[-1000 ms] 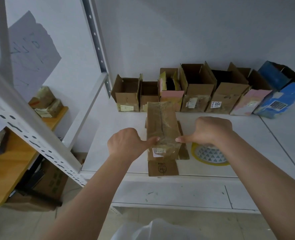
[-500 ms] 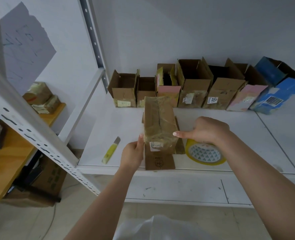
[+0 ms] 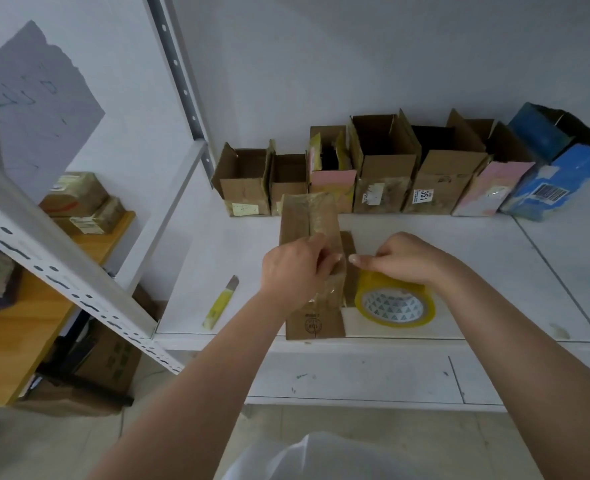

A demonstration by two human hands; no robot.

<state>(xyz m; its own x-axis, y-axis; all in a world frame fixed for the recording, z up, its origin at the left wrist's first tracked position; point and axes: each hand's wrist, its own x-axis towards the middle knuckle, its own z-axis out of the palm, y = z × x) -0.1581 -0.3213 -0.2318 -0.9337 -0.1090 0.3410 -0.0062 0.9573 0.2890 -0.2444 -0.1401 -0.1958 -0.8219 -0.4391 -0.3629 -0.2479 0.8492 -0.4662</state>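
Left hand (image 3: 297, 268) gripped the taped box (image 3: 307, 216); right hand (image 3: 407, 259), fingers curled, grasp indeterminable, overlapped the tape roll (image 3: 390, 287). Utility knife (image 3: 219, 303) lay leftward.

The left hand (image 3: 293, 271) covers the near half of the box (image 3: 307, 216) top. The right hand (image 3: 407, 261) hides the tape roll's (image 3: 395, 306) far rim, and I can't tell whether its fingertips pinch anything. The blue box (image 3: 563, 178) runs off the right edge. Scribbles on the grey sheet (image 3: 44, 109) are too blurred to read.

Closed box (image 3: 309, 230) on shelf (image 3: 477, 258), tape roll (image 3: 395, 304) right, knife (image 3: 219, 303) left, open boxes (image 3: 383, 168) behind.
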